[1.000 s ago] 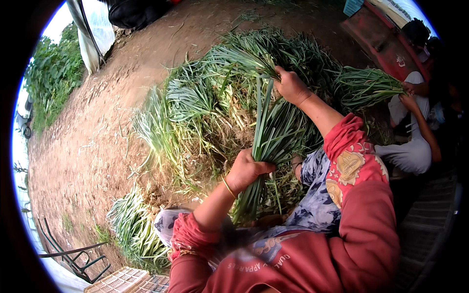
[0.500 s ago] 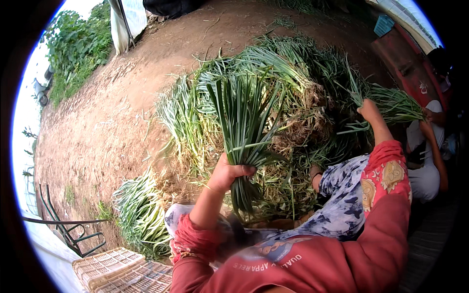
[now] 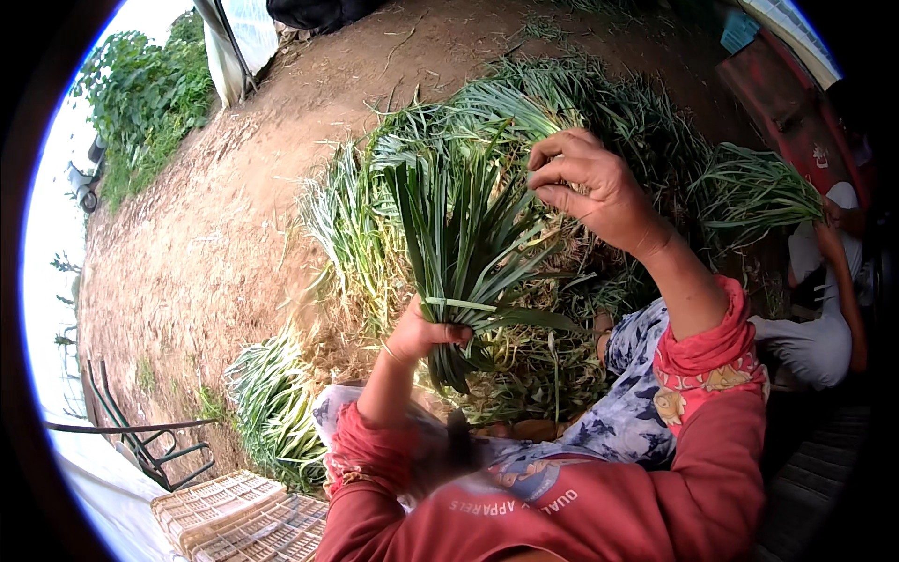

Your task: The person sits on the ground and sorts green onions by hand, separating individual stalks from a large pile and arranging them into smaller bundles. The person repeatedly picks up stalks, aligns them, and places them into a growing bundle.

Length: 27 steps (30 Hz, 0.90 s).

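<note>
My left hand [image 3: 433,330] is wrapped round a thick upright bundle of long, flat green leaves [image 3: 445,239], a pale leaf crossing it just above my thumb. Above and right of that bundle, my right hand [image 3: 585,183] hangs with loosely curled fingers apart and nothing visible between them. Behind both hands spreads a large heap of leafy stalks [image 3: 337,215] with pale stems and tangled roots. A smaller pile [image 3: 267,412] of the same greens lies by my left leg.
At right a co-worker's hands [image 3: 833,220] hold another bunch [image 3: 749,192] beside a red, worn metal object [image 3: 777,103]. Plastic crates [image 3: 220,510] lie at lower left near a dark metal frame [image 3: 150,440]. Dirt ground [image 3: 187,300], a white sheet [image 3: 229,56] and a black bag [image 3: 309,14] also show.
My right hand, gripping leaves a second ago, went out to the right, then came back beside the bundle with its fingers apart. My left hand still holds the bundle, whose leaf tops now fan upward.
</note>
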Motion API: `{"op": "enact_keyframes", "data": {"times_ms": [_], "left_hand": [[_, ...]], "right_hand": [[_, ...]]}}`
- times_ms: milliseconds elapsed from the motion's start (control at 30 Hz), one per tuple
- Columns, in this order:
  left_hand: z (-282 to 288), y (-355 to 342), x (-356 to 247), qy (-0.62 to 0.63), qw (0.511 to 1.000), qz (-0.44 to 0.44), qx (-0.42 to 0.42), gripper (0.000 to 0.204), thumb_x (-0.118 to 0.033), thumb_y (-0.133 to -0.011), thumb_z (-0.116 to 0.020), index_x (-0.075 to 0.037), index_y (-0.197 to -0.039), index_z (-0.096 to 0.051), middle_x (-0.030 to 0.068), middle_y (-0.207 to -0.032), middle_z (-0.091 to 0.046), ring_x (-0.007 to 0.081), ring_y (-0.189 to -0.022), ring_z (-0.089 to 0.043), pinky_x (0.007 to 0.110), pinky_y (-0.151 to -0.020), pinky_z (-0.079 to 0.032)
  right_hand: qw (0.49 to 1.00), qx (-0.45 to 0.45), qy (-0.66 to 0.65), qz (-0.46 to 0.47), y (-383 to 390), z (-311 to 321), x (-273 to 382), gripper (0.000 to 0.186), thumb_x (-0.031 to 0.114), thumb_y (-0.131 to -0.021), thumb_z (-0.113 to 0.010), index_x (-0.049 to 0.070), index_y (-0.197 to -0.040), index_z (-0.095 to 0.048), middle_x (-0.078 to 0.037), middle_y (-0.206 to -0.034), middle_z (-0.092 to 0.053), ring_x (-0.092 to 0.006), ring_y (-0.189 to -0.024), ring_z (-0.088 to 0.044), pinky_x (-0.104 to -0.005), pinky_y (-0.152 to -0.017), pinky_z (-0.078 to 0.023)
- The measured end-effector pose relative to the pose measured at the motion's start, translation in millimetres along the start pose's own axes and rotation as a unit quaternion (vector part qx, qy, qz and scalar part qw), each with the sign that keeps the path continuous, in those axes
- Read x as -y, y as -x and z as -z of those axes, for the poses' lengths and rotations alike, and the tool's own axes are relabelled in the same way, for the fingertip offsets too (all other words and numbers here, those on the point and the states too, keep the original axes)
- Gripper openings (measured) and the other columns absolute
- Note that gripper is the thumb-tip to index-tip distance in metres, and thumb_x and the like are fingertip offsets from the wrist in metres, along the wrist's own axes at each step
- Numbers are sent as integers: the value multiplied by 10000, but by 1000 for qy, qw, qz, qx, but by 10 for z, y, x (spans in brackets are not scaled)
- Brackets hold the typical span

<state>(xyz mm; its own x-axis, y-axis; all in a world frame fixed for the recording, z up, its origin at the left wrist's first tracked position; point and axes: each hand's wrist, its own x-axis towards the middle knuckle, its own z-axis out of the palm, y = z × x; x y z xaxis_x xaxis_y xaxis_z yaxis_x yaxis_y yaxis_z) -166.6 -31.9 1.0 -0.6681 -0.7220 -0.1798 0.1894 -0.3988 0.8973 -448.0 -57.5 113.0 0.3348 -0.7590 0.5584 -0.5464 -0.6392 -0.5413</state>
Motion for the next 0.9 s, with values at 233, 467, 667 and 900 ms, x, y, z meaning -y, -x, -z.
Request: {"op": "enact_keyframes", "data": {"times_ms": [233, 467, 667, 900], "left_hand": [[-27, -56, 47, -17, 1000, 22, 9, 396, 48, -637, -713, -7, -1008, -585, 28, -850, -625, 108, -707, -579, 245, -633, -491], [-39, -117, 28, -4, 999, 34, -3, 405, 30, -618, -721, 6, -1000, -586, 53, -844, -625, 122, -664, -580, 244, -616, -490], [3, -45, -2, 46, 997, -36, -46, 551, -119, -578, -790, 34, -1055, -561, 92, -853, -623, 152, -636, -580, 253, -547, -488], [104, -53, -20, 77, 997, -6, -21, 612, -205, -576, -774, 43, -1081, -534, 109, -850, -620, 180, -610, -580, 269, -478, -467]], "right_hand": [[994, 105, 32, -20, 75, -381, -153, 183, 200, -761, -630, 63, -879, -655, -110, -1158, -543, -278, -1246, -331, -430, -1039, -209], [996, 56, -14, -67, 115, -570, -225, 164, 186, -744, -631, 37, -812, -636, -113, -1084, -567, -261, -1215, -364, -489, -1039, -190], [969, -194, 137, -63, -181, -183, -310, 63, 23, -745, -611, -13, -756, -560, -90, -1043, -580, -234, -1063, -482, -340, -893, -398], [993, 29, -84, -80, -15, -308, 156, 281, 230, -756, -672, 2, -915, -625, -71, -863, -611, -209, -846, -553, -310, -767, -437]]}}
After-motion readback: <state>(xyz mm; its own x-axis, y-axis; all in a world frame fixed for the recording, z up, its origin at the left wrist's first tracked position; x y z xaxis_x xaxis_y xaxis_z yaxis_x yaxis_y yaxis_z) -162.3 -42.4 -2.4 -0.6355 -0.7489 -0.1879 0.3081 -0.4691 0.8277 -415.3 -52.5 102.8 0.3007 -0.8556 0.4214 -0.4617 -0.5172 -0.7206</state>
